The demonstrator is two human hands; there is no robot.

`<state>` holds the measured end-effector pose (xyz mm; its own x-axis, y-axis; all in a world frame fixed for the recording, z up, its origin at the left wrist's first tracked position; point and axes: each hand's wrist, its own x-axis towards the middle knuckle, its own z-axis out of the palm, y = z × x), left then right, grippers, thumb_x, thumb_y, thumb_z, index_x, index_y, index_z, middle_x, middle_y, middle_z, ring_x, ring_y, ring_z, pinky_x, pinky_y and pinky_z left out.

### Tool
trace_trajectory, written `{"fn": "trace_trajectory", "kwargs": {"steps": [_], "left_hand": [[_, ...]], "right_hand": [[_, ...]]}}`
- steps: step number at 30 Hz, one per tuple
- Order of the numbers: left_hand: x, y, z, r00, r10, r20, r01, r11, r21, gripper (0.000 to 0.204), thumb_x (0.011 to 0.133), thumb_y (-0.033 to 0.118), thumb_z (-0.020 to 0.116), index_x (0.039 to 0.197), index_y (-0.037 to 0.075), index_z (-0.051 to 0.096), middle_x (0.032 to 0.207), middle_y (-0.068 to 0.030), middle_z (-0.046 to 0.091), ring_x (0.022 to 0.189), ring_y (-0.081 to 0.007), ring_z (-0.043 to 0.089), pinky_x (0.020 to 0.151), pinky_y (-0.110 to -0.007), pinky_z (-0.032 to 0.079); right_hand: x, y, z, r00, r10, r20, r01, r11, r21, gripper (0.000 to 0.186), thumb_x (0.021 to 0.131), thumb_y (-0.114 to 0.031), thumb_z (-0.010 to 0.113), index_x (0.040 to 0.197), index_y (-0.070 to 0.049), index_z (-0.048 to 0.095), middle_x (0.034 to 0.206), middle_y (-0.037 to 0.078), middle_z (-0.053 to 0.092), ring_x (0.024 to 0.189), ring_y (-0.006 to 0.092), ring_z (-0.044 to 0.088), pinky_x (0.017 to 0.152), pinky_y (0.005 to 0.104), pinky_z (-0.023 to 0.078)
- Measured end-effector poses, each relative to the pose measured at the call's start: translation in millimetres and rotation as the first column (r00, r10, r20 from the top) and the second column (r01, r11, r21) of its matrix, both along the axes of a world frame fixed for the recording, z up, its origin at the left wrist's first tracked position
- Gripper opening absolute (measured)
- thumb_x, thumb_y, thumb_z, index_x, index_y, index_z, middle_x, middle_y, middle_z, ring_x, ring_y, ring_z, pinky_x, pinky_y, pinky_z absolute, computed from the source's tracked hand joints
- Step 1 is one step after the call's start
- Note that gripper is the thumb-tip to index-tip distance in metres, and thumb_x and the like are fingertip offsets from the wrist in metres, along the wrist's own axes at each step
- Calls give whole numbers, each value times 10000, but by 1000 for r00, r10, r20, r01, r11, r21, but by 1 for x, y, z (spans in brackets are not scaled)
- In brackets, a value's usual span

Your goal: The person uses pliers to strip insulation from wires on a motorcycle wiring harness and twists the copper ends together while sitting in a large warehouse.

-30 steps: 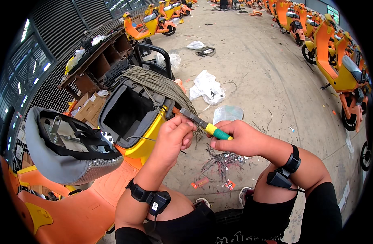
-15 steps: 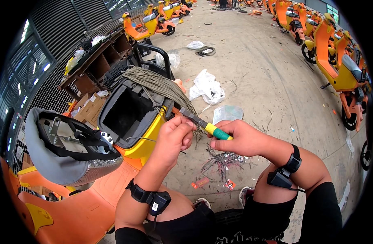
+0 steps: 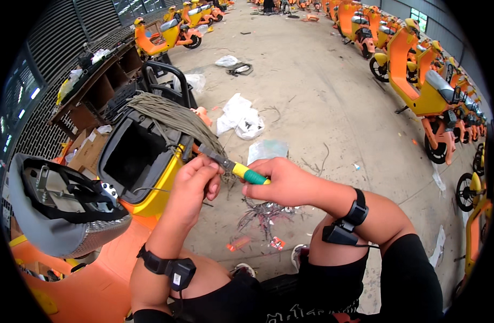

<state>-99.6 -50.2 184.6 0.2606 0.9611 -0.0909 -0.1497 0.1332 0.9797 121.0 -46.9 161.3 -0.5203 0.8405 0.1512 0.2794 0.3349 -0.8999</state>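
My right hand (image 3: 283, 181) is closed around the green and yellow handles of a pair of pliers (image 3: 240, 170). The metal jaws point up and left, reaching the fingertips of my left hand (image 3: 192, 185). That hand is curled in a pinch beside the jaws; what it holds, if anything, is too small to make out. Just beyond it, a thick bundle of grey-green cables (image 3: 174, 119) lies over the open storage box (image 3: 162, 187) of an orange and yellow scooter. The scooter's grey seat (image 3: 64, 218) is tipped up at the left, showing its underside.
Wire scraps (image 3: 266, 218) litter the concrete between my feet. White plastic bags (image 3: 239, 116) and a clear bag (image 3: 267, 149) lie farther ahead. A brown metal shelf (image 3: 104, 83) and a cardboard box (image 3: 90, 151) stand at the left. Parked scooters (image 3: 414, 91) line the right side.
The view has turned right, so the surroundings sit farther left. My hands keep nearly the same grip, with the pliers' jaws still by my left fingertips.
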Motion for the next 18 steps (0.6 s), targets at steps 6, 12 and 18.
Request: {"fn": "trace_trajectory", "kwargs": {"steps": [6, 12, 18], "left_hand": [[1, 0, -8, 999, -26, -48, 26, 1000, 17, 176, 966, 153, 525, 932, 4, 613, 684, -7, 539, 575, -100, 489, 567, -251, 414], [-6, 2, -5, 989, -116, 96, 131, 978, -164, 172, 966, 139, 515, 918, 1, 603, 645, 24, 454, 521, -75, 389, 550, -258, 375], [-1, 1, -8, 1000, -25, 11, 26, 987, -160, 156, 918, 141, 520, 800, 42, 543, 539, 68, 318, 448, -61, 255, 459, -251, 232]], "right_hand": [[2, -9, 4, 992, -77, 101, 70, 995, 65, 315, 811, -257, 698, 783, 44, 608, 808, 173, 611, 752, 295, 606, 691, 376, 486], [1, -11, 6, 984, -96, 148, 76, 988, 132, 297, 805, -248, 690, 798, 44, 638, 865, 184, 628, 817, 340, 616, 738, 397, 497], [-2, -14, 5, 977, -87, 195, 68, 992, 103, 292, 815, -250, 680, 836, 39, 646, 865, 185, 631, 811, 337, 616, 737, 398, 496]]}}
